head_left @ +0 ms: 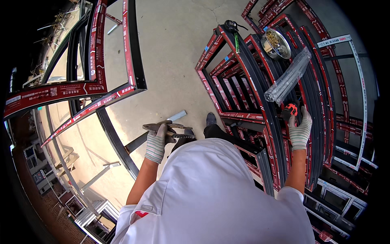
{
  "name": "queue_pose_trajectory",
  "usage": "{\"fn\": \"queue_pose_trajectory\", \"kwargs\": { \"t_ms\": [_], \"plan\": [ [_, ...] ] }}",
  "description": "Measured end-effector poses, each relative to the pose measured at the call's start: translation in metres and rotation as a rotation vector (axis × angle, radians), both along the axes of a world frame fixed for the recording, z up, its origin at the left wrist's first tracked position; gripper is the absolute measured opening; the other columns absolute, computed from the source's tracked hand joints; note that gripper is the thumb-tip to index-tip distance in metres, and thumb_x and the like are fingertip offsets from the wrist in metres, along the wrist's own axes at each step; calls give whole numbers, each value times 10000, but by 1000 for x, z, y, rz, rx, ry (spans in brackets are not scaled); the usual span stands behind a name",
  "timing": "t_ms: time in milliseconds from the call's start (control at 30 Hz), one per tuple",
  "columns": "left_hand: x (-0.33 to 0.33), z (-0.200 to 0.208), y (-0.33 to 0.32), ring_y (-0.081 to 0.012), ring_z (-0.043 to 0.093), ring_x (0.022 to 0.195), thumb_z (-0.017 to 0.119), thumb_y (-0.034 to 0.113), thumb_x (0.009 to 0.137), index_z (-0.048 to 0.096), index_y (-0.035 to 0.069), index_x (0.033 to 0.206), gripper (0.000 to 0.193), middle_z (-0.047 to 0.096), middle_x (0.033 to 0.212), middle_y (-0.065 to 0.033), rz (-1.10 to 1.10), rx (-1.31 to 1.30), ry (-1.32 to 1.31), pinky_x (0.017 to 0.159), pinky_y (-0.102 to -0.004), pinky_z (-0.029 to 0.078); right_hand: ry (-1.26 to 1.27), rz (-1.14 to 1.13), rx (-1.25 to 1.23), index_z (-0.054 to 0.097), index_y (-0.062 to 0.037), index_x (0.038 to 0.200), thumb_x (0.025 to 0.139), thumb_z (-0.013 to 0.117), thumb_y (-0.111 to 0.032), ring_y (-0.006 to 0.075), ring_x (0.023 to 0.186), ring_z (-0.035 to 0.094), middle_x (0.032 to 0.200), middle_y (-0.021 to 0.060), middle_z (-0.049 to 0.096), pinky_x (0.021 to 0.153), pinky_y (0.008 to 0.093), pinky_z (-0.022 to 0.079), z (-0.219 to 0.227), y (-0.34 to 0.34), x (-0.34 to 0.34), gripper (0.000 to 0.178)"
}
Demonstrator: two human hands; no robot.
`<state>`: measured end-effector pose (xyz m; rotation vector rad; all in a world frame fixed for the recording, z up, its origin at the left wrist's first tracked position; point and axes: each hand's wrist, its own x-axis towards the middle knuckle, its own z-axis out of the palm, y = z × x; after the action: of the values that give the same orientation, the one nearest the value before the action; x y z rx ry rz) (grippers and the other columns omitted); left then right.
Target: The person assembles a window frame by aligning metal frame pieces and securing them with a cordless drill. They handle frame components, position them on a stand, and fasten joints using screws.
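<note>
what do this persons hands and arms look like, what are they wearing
Both the left hand and the right hand wear pale knitted work gloves with fine stripes and ribbed cuffs. The forearms are bare. Short white sleeves of a white top end above the elbows.

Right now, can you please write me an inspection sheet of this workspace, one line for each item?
Surface: bare concrete floor, with a crack near the top.
Job's things: pliers-like hand tool in the left hand; orange and black power tool under the right hand, on the stack of dark window frames with red protective film.
Clutter: round tin of brass-coloured screws; bundle of clear plastic-wrapped strips; tape measure; loose metal offcut.
Hands: both gloved, both gripping.
Cables: nothing seen.
Surroundings: larger frames standing at left; more frames at right.
</note>
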<state>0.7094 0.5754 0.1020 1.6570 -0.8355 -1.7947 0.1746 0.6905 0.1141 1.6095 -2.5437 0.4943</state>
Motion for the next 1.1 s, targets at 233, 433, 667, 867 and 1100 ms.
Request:
{"fn": "queue_pose_trajectory", "kwargs": {
  "t_ms": [233, 433, 667, 867, 1100],
  "plan": [
    [-7, 22, -14, -131, 663, 682, 552, 320, 1057, 652, -20, 1193, 379, 709, 862, -61, -8, -35, 132, 621, -255, 568, -633, 766, 9, 478, 2, 1429, 792, 793, -227, 402, 1259, 501, 1383, 227, 506, 1085, 499, 420, 41, -102, 251, 746],
    [27, 42, -25, -122, 661, 851, 555, 322, 1050, 628, 18, 1259, 376, 694, 1019, -59, 115, -74, 369, 722, -267, 569, -517, 1106, 218, 453, 14, 1439, 812, 805, -342, 403, 1158, 575, 1287, 233, 554, 988, 483, 501, 44, -148, 362, 802],
    [83, 50, -48, -161, 686, 902, 548, 381, 1062, 602, 27, 1310, 436, 696, 1066, -82, 214, -146, 350, 778, -311, 590, -490, 1192, 340, 430, -5, 1481, 836, 795, -315, 396, 1160, 582, 1265, 241, 563, 988, 449, 514, 54, -198, 418, 804],
    [150, 76, -66, -126, 664, 764, 443, 510, 1088, 572, 8, 1343, 578, 709, 994, -101, 25, -215, 126, 722, -268, 557, -326, 1165, 270, 451, -10, 1459, 872, 766, -331, 395, 1162, 585, 1252, 242, 569, 983, 467, 512, 60, -233, 435, 740],
    [219, 118, -95, -123, 652, 721, 497, 363, 1092, 641, -30, 1236, 442, 704, 918, -97, 239, -514, -117, 720, -275, 572, -108, 1152, 251, 528, 0, 1377, 845, 771, -375, 393, 1072, 627, 1197, 238, 617, 938, 477, 532, 58, -250, 445, 695]
  ]
}}
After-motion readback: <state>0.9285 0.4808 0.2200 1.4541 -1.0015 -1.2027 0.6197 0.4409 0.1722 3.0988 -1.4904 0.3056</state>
